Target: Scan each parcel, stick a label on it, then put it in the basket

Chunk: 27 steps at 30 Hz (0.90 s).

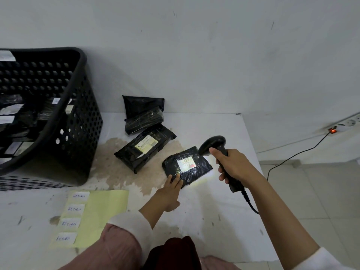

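A small black parcel (196,170) with a white address slip lies on the white table (210,221), lit by the scanner's beam. My left hand (170,193) rests flat with its fingertips on the parcel's near left corner. My right hand (233,164) grips a black handheld scanner (213,146), its head pointed down at the slip from the right. A yellow sheet (105,209) at the near left carries several white "RETURN" labels (78,196). The black perforated basket (78,121) stands at the left with several parcels inside.
Three more black parcels lie behind: a larger one (145,148) with a slip, a second (144,121) and a third (143,104) leaning on the wall. The scanner cable (250,204) hangs off the table's right edge. A power strip (342,127) lies on the floor at right.
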{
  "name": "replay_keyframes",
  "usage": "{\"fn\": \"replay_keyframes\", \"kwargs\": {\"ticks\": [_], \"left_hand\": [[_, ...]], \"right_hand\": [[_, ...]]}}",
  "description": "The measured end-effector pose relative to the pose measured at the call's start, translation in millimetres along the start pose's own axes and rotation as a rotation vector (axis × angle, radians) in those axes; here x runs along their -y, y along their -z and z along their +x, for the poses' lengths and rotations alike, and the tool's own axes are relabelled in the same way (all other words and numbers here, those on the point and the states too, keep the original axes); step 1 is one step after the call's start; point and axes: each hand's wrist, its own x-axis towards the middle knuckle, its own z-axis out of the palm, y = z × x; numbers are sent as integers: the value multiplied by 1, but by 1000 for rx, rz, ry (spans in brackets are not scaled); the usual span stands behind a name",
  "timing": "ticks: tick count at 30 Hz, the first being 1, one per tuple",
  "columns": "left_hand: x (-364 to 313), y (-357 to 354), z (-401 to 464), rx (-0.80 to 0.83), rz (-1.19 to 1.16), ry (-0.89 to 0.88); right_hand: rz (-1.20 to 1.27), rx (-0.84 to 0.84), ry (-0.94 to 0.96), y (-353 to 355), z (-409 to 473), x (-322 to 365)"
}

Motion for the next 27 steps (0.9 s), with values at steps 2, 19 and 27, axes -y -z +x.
{"fn": "replay_keyframes", "kwargs": {"ticks": [2,19,27], "left_hand": [[0,0,1,9,-5,2],[1,4,0,27,-41,-14],[7,-15,-7,-135,-112,-4]], "right_hand": [[-4,-1,-8,2,0,-1],[45,-8,29,-7,7,-14],[-124,-79,-63,-62,12,-111]]}}
